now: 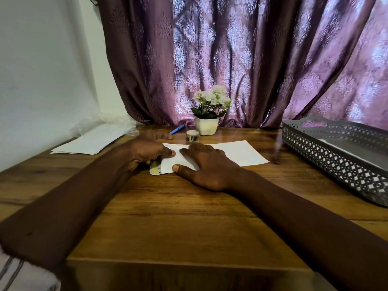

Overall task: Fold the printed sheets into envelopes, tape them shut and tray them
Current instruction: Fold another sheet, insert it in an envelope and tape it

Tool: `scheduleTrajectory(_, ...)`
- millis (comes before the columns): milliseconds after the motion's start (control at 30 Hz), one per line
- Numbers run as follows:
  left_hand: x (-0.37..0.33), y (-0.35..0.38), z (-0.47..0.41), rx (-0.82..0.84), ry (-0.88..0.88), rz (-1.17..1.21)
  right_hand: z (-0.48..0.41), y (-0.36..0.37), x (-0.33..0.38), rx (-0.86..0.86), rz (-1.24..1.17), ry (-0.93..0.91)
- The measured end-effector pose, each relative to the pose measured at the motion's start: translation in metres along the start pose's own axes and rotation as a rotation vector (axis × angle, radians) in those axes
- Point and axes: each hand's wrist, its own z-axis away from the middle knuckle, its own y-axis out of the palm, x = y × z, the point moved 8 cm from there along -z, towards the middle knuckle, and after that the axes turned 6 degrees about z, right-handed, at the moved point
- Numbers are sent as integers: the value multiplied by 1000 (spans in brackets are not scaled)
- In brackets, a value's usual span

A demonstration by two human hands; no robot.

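On the wooden counter (189,217) before me, my right hand (201,164) presses flat and open on the white sheet (237,153) while my left hand's (147,153) grip pinches its folded left end, the grey tray (336,162) standing well right.

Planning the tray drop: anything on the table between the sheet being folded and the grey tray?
Nothing visible. The sheet lies under both hands, left and right; bare table runs from its right edge to the tray. The tape roll sits behind.
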Motion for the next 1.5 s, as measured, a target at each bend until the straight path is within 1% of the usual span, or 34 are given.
scheduleTrajectory(33,-2,-6,-1,-48,52,-71,-1,3,-1,16,-4,6)
scheduleTrajectory(67,-7,-13,-1,-120,118,-201,-1,5,-3,34,-5,13)
scheduleTrajectory(133,-17,-28,4,-270,193,-524,-2,8,-5,62,-9,26)
scheduleTrajectory(200,-23,-40,13,-361,166,-792,-2,9,-5,75,-19,29)
scheduleTrajectory(267,-20,-44,13,-339,102,-956,-1,9,-5,79,-13,29)
scheduleTrajectory(300,-17,-45,12,-309,81,-941,-1,9,-5,80,-7,27)
scheduleTrajectory(333,-13,-44,11,-272,65,-856,-1,9,-5,82,-3,24)
scheduleTrajectory(433,-2,-38,8,-199,0,-402,-2,11,-4,76,-2,13)
scheduleTrajectory(467,-1,-35,9,-198,-14,-277,-2,11,-4,76,-6,14)
scheduleTrajectory(533,-2,-37,9,-239,0,-146,-3,11,-5,77,-13,18)
scheduleTrajectory(567,-4,-38,10,-269,30,-147,-2,12,-5,78,-12,19)
scheduleTrajectory(600,-7,-42,9,-290,64,-213,-3,12,-4,79,-9,18)
scheduleTrajectory(700,-11,-37,8,-240,103,-577,-2,11,-4,78,-6,22)
scheduleTrajectory(733,-11,-34,7,-218,115,-647,-3,11,-5,79,-4,26)
scheduleTrajectory(800,-14,-30,7,-201,166,-677,-2,12,-5,89,6,33)
scheduleTrajectory(867,-14,-30,3,-191,180,-656,-2,13,-4,95,22,39)
scheduleTrajectory(933,-7,-34,-3,-172,126,-583,-2,12,-5,98,27,44)
scheduleTrajectory(1000,2,-40,-7,-169,43,-383,-3,12,-5,96,24,43)
scheduleTrajectory(1100,8,-44,-4,-166,-27,-21,-4,12,-5,87,23,37)
scheduleTrajectory(1200,6,-37,3,-77,-16,257,-4,11,-4,80,17,30)
scheduleTrajectory(1233,6,-33,3,-26,5,298,-4,11,-4,79,13,27)
scheduleTrajectory(1300,6,-24,1,75,58,254,-3,11,-4,76,0,22)
scheduleTrajectory(1400,4,-14,1,164,150,40,-2,8,-3,54,-18,10)
scheduleTrajectory(1500,-5,-11,9,202,220,-96,-3,-2,-5,-55,-14,0)
